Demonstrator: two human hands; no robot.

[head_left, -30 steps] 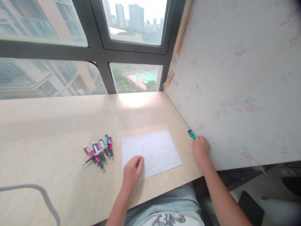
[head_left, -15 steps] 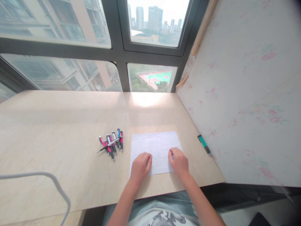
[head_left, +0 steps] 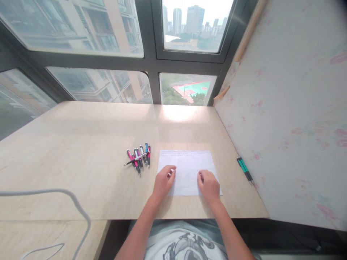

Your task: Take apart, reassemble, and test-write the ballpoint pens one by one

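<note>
A white sheet of paper (head_left: 187,167) with a line of small writing along its far edge lies flat on the beige desk (head_left: 81,144). My left hand (head_left: 163,182) rests on the sheet's near left part, fingers loosely curled, holding nothing. My right hand (head_left: 209,186) rests on its near right part, fingers curled and pressed to the paper. A bunch of several pink, blue and grey pens (head_left: 139,156) lies just left of the sheet. Two green pens (head_left: 244,169) lie at the desk's right edge against the wall.
A floral-papered wall (head_left: 287,108) bounds the desk on the right. Dark-framed windows (head_left: 151,61) run along the far side. A white cable (head_left: 65,202) loops across the near left of the desk.
My right hand left the green pens by the wall and came to rest on the sheet. The view has swung left, and my left hand stays on the paper.
</note>
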